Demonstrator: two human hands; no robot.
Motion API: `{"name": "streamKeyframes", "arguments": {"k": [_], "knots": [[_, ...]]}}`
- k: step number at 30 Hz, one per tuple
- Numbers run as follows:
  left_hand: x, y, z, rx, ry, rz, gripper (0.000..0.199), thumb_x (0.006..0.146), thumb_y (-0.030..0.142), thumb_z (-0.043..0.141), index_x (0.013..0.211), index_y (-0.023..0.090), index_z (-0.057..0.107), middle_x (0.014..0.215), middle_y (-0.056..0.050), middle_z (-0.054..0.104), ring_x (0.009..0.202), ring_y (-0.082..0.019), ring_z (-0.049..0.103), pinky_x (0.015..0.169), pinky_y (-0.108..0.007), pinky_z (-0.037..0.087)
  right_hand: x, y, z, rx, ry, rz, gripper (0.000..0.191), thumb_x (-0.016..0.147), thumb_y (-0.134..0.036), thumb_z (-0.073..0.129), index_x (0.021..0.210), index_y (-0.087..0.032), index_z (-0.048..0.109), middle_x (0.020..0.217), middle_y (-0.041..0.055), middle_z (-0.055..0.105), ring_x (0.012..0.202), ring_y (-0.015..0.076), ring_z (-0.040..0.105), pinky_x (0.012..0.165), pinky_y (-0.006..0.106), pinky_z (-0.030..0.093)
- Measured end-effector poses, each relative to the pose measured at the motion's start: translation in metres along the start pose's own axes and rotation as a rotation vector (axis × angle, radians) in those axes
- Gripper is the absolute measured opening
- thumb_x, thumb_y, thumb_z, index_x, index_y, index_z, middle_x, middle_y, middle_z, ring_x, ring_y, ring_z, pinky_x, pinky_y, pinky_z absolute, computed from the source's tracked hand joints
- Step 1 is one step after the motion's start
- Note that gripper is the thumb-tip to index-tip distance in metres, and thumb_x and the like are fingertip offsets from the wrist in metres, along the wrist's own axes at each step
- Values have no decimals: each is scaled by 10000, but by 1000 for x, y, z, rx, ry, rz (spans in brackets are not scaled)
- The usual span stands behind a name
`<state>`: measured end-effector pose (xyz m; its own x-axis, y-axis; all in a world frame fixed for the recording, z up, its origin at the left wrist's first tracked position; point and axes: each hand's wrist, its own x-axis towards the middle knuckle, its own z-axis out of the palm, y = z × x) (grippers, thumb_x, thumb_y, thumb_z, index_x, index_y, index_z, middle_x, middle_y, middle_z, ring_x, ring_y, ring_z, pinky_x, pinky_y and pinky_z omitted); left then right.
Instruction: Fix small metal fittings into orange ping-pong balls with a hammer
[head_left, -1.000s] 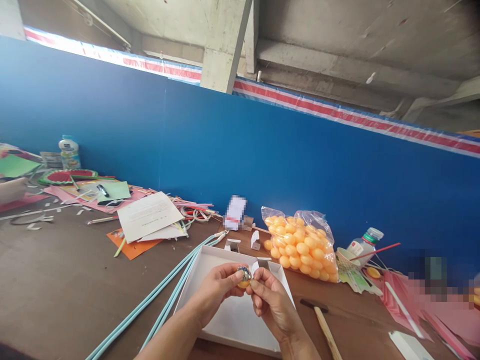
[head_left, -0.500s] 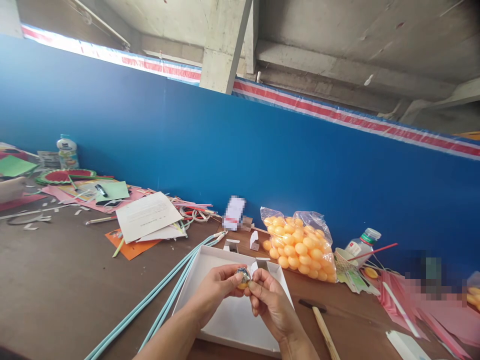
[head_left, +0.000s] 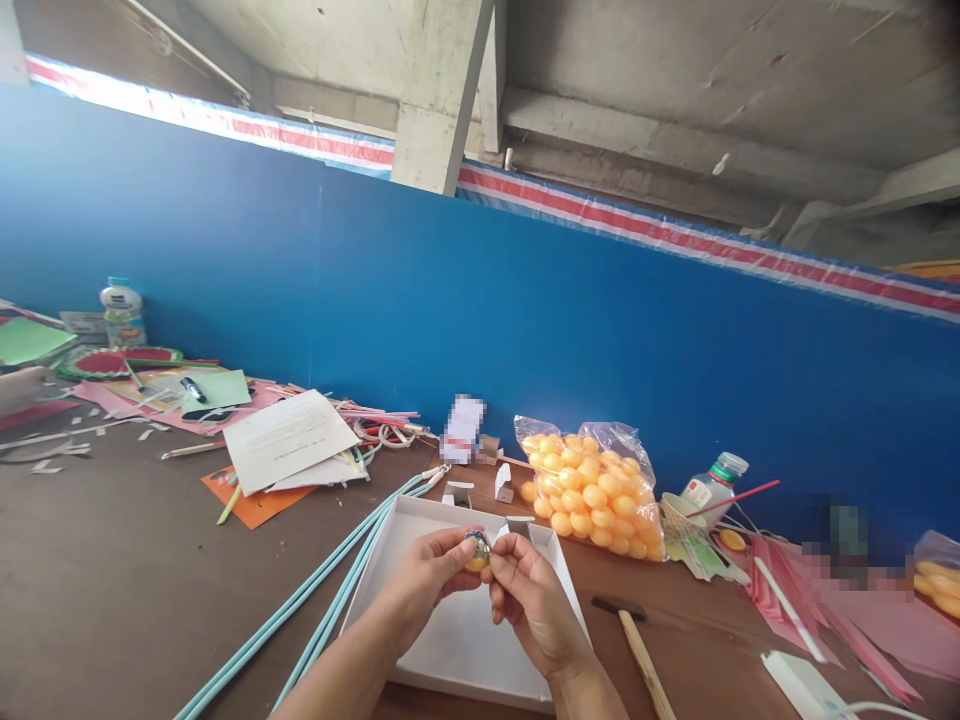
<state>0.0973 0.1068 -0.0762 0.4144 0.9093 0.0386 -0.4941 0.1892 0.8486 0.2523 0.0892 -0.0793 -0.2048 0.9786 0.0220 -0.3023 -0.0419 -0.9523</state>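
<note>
Over a shallow white box (head_left: 472,655), my left hand (head_left: 431,580) grips a small ball (head_left: 477,552) between thumb and fingers. Shiny silver covers the ball's upper part, and orange-yellow shows below. My right hand (head_left: 534,598) is closed in a pinch at the ball's right edge, its fingertips against it. Whether those fingertips also hold a thin piece is too small to tell. Just behind the hands stands a small open carton (head_left: 517,527) at the box's far edge.
A clear bag of orange balls (head_left: 592,495) leans by the blue partition (head_left: 420,300). A hammer (head_left: 637,650) lies right of the box, and pale blue cords (head_left: 322,600) run along its left. Papers (head_left: 292,440), a bottle (head_left: 716,485) and pink sheets (head_left: 862,620) lie around.
The view has shifted slightly, so most things sit a little further left. Both hands keep hold at the ball, with barely any change in the fingers.
</note>
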Motion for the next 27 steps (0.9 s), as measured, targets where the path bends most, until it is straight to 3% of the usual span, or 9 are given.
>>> {"name": "streamKeyframes", "arguments": {"k": [6, 13, 18, 22, 25, 27], "knots": [[0, -1, 1, -31, -49, 9, 358, 744, 358, 683, 986, 94, 681, 786, -89, 670, 730, -177, 620, 819, -381, 474, 3, 2, 1, -50, 35, -21, 237, 842, -373, 594, 805, -163, 490, 648, -24, 579, 471, 44, 476, 418, 164, 409], [10, -16, -9, -8, 14, -12, 427, 678, 379, 739, 992, 97, 676, 817, -95, 692, 703, -184, 644, 815, -409, 491, 5, 4, 3, -133, 63, -23, 294, 794, -407, 639, 770, -180, 454, 579, -42, 585, 386, 35, 441, 352, 145, 366], [13, -17, -10, -47, -8, -13, 416, 689, 381, 732, 980, 89, 678, 739, -86, 691, 677, -176, 647, 809, -388, 511, 4, 4, 9, -222, 109, -66, 333, 788, -466, 617, 755, -181, 449, 573, -34, 589, 388, 52, 461, 355, 161, 376], [8, -8, -7, -139, 83, -54, 347, 705, 306, 735, 980, 100, 683, 887, -108, 702, 732, -153, 657, 770, -280, 532, -9, -20, 9, -273, 160, -168, 320, 855, -487, 503, 804, -172, 484, 644, -17, 598, 422, 55, 470, 395, 178, 385], [4, -2, -6, -212, 131, -72, 299, 733, 251, 714, 989, 102, 676, 923, -112, 699, 744, -144, 660, 785, -264, 539, -35, -50, -2, -427, 320, -286, 300, 847, -489, 509, 835, -189, 510, 690, -18, 600, 492, 75, 499, 475, 201, 437], [4, -1, -8, -246, 128, -77, 296, 751, 237, 696, 1011, 101, 664, 947, -117, 697, 763, -149, 665, 803, -268, 541, -60, -64, -18, -654, 462, -252, 303, 831, -511, 507, 865, -210, 528, 730, -1, 629, 582, 116, 568, 568, 231, 484]]}}
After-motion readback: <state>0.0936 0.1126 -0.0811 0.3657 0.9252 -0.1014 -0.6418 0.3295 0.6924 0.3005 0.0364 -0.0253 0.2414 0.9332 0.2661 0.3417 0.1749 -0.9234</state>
